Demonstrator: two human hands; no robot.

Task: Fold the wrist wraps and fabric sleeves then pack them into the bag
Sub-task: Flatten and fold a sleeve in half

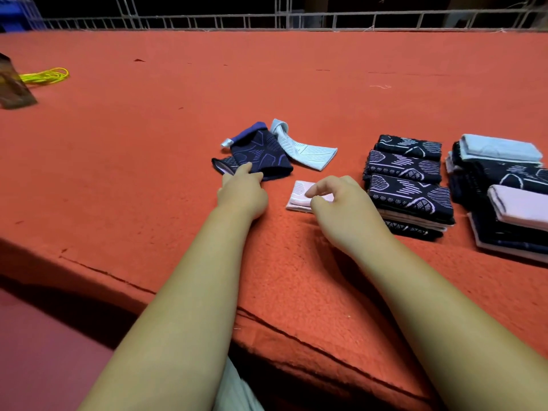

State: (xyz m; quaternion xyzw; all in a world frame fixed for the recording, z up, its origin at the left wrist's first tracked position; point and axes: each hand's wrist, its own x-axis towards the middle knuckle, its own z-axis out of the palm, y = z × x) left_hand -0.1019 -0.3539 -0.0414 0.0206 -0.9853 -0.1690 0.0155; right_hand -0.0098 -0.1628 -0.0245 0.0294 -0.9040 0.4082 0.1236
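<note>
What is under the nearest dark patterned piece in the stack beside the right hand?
Under the nearest dark patterned piece, the front edge shows thin pale layers, then a second dark piece lowest. Their upper faces are covered.

— What covers the table (296,69)?
— Orange-red felt, seamed near its front edge.
— And by the left edge?
— A coil of yellow cord (44,75). A white wire fence (267,20) runs along the far edge.

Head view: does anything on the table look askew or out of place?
Mildly: a navy sleeve and pale blue sleeve lie crumpled and overlapping beside neat folded stacks. The orange table cover is cracked near its front edge.
</note>
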